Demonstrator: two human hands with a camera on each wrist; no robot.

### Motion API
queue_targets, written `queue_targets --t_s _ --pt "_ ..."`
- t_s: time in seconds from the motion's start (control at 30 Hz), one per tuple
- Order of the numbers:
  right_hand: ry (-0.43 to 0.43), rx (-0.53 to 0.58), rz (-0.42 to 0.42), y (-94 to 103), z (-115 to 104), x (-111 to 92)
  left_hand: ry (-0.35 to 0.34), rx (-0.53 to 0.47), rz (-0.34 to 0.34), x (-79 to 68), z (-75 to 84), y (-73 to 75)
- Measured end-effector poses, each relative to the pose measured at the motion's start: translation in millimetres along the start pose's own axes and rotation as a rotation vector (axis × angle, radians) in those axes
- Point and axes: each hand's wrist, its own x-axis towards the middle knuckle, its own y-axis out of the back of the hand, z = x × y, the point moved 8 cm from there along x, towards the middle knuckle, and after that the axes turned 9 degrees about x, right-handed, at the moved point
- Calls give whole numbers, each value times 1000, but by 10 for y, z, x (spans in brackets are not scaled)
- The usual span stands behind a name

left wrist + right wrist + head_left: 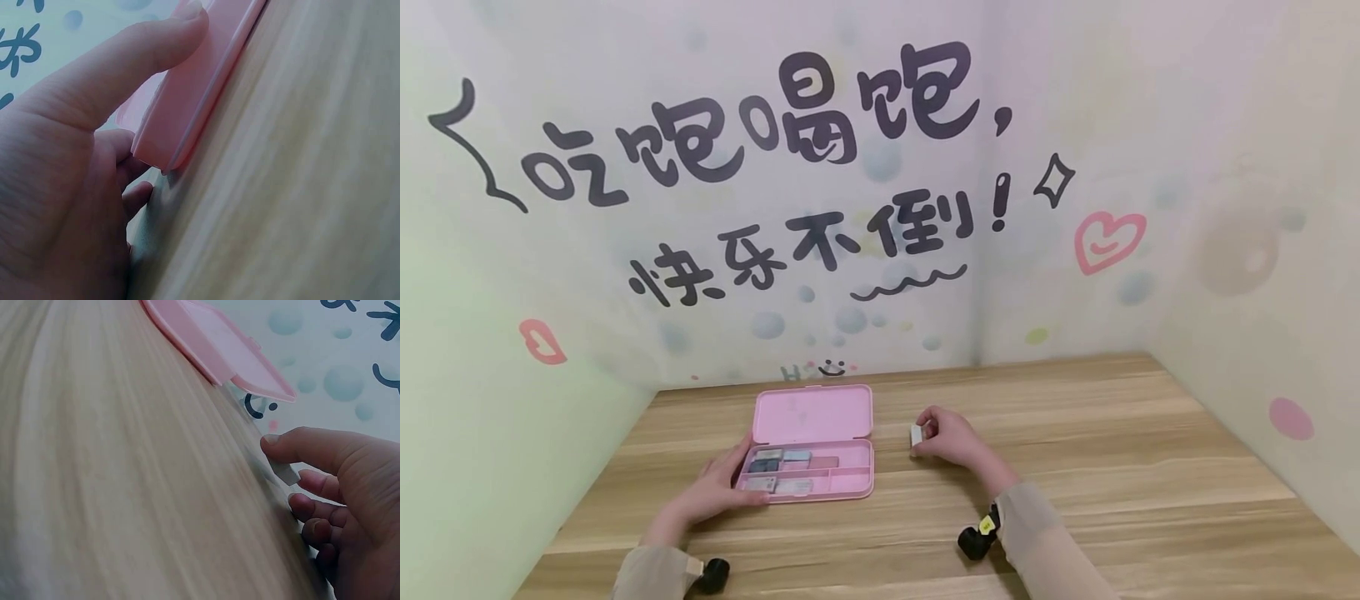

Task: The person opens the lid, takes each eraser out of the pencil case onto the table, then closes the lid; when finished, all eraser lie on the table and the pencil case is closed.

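my right hand (951,435) pinches a small white block (915,437) between thumb and fingers, out to the right of the pink case (850,482), and i cannot tell whether it touches the wooden tabletop (1075,467); my left hand (711,490) grips the case's left end, thumb along the front. several small blocks (797,456) already lie in its compartments, mostly toward the left, but the white one is outside and the lid (812,414) stands open, so i judge this only partway along.
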Motion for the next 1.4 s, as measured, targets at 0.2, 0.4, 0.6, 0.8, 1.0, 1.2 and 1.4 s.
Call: queue_targets --t_s 0.2,0.4,0.6,0.8,1.0,1.2,1.4 --pt "-11 -8 0 -6 15 15 4 18 -13 -15 14 8" --pt "-15 -24 8 -9 31 29 10 8 -9 -17 12 9" --pt "-11 -29 7 -17 32 17 12 14 -5 -13 -7 -7" --pt "-16 -42 16 -14 1 11 6 16 -1 -17 0 0" --pt "-37 -48 19 -10 -9 7 5 27 1 -18 15 9" --pt "-26 -42 10 -1 1 5 6 24 -5 -11 22 10" --pt "-4 8 -21 25 27 -7 9 20 -5 0 -1 -2"
